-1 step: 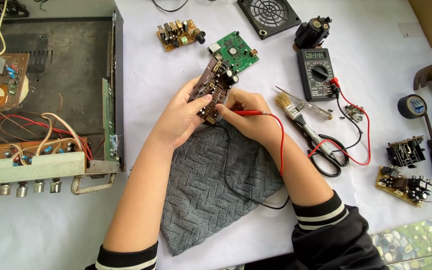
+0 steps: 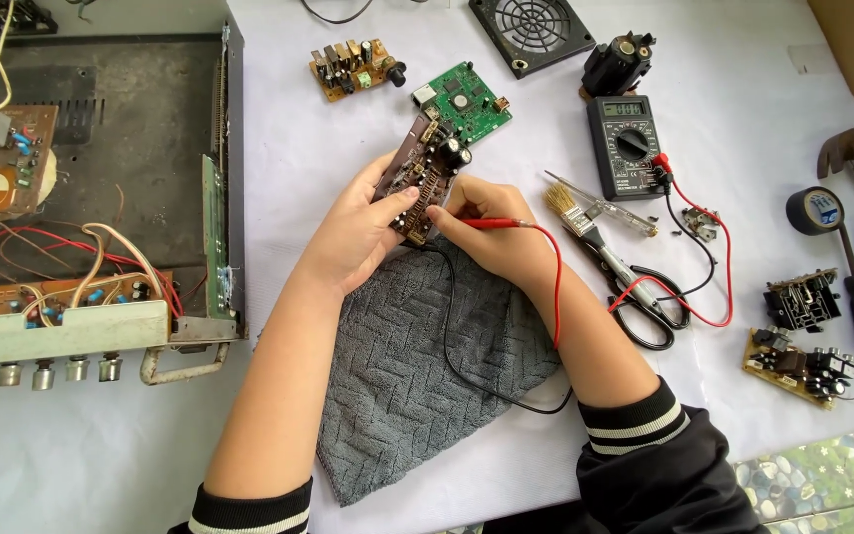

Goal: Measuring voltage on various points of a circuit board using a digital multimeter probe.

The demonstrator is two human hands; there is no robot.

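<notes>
My left hand [image 2: 358, 232] holds a brown circuit board [image 2: 425, 168] tilted upright above a grey woven cloth [image 2: 417, 376]. My right hand [image 2: 494, 245] pinches a red test probe [image 2: 491, 223], and its tip touches the lower edge of the board. The red lead [image 2: 555, 287] loops back to a black multimeter [image 2: 627, 143] on the white table. A black lead [image 2: 452, 336] runs from under the board across the cloth. Whether a black probe is in either hand is hidden.
An open amplifier chassis [image 2: 91, 198] with wires fills the left. A green board [image 2: 465, 99], a small brown board [image 2: 348, 67], a fan grille [image 2: 531, 30], a brush [image 2: 570, 210], scissors [image 2: 649, 302], a tape roll [image 2: 812, 210], a hammer [image 2: 847, 148] and two more boards [image 2: 798, 366] lie around.
</notes>
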